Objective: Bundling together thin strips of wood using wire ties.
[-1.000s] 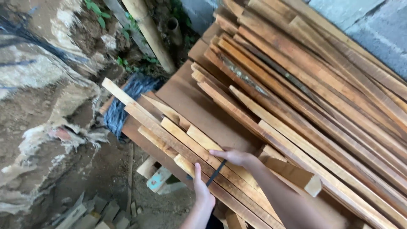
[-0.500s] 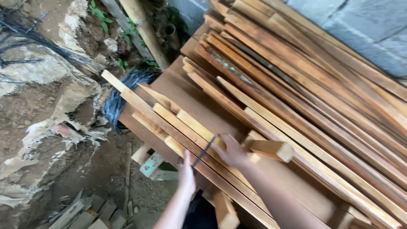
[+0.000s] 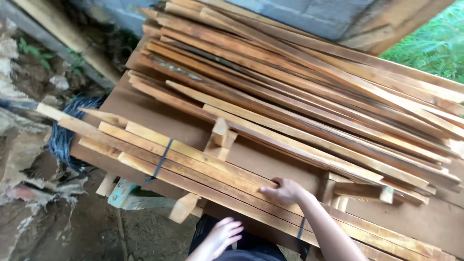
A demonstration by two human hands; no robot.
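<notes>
Head view, right hand (image 3: 285,191) on strapped slat bundle (image 3: 193,162), left hand (image 3: 220,237) open below

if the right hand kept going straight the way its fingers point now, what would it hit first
The right hand rests on the strapped bundle of slats, fingers pointing left along it. Sliding on, it would probably first meet the small upright wood block beside the bundle, though depth is unclear; the dark strap lies further along.

- The right hand (image 3: 285,190) now rests farther along the strapped bundle of planks (image 3: 203,164), away from the dark strap (image 3: 162,159) it touched earlier.
- The left hand (image 3: 223,233) has dropped off the bundle, fingers spread, below the tabletop (image 3: 159,121) edge.
</notes>
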